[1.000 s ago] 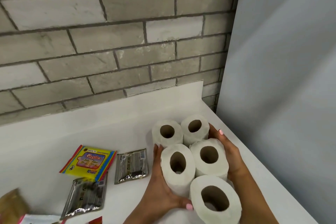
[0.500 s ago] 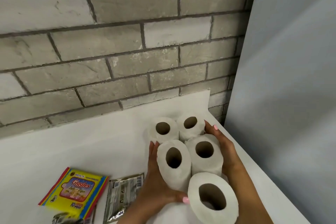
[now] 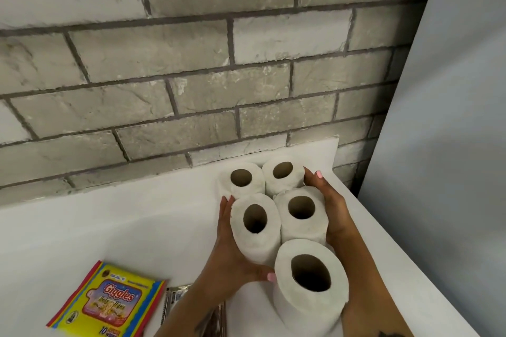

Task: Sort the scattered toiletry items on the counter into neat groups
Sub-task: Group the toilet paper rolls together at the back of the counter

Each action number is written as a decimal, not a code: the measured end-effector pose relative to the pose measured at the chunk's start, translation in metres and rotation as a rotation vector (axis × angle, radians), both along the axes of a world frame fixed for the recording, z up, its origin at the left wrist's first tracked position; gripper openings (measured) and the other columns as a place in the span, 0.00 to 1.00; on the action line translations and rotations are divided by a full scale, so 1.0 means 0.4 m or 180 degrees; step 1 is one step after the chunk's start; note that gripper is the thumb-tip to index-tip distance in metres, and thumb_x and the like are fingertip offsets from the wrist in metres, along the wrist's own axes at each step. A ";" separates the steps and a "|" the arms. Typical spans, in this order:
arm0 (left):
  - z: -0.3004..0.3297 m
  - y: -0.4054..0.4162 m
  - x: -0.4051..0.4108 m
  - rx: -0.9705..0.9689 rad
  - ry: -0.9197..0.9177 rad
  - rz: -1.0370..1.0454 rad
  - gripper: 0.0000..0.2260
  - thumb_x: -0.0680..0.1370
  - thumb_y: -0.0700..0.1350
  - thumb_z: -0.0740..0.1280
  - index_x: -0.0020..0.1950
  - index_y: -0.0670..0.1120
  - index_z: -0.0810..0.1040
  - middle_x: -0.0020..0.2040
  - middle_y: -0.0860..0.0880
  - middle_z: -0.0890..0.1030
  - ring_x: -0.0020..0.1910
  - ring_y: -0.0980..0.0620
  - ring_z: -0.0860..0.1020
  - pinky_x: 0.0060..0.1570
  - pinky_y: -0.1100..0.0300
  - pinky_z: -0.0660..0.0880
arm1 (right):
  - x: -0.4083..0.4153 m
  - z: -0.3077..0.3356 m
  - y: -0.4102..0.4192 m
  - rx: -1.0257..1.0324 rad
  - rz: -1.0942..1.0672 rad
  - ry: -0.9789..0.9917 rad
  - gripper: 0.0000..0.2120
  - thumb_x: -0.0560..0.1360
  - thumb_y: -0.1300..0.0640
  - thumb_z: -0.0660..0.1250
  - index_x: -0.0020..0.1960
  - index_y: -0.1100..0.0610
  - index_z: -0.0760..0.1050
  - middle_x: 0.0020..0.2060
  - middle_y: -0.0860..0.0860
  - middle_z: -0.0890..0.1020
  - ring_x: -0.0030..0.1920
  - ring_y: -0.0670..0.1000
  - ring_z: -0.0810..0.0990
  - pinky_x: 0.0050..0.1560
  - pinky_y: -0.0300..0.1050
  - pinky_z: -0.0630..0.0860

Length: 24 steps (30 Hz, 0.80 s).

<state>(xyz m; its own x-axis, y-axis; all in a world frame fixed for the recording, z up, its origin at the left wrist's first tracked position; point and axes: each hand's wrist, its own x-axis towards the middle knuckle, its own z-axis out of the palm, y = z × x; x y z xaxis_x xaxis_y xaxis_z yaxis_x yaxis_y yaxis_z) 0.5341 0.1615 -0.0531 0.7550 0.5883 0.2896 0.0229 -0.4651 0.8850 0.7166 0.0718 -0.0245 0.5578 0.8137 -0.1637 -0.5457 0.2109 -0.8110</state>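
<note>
We have five toilet rolls (image 3: 273,216) standing at the lower right of the frame on the white counter (image 3: 109,227). Our left hand (image 3: 227,254) and right hand (image 3: 332,213) press their sides, fingers straight. We should squeeze gently, keeping them snug and upright.

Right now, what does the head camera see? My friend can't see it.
Two hands, left hand and right hand, press five toilet paper rolls together on a white counter by a brick wall. A yellow wipes pack lies nearby.
</note>
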 end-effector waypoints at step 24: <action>0.025 -0.289 -0.172 0.0207 0.0039 0.0832 0.24 0.74 0.48 0.59 0.69 0.62 0.63 0.67 0.70 0.66 0.68 0.68 0.65 0.68 0.62 0.66 | -0.349 -0.052 -0.305 -0.0950 -0.1460 -0.3027 0.33 0.65 0.50 0.75 0.60 0.30 0.62 0.58 0.31 0.70 0.60 0.39 0.74 0.53 0.30 0.74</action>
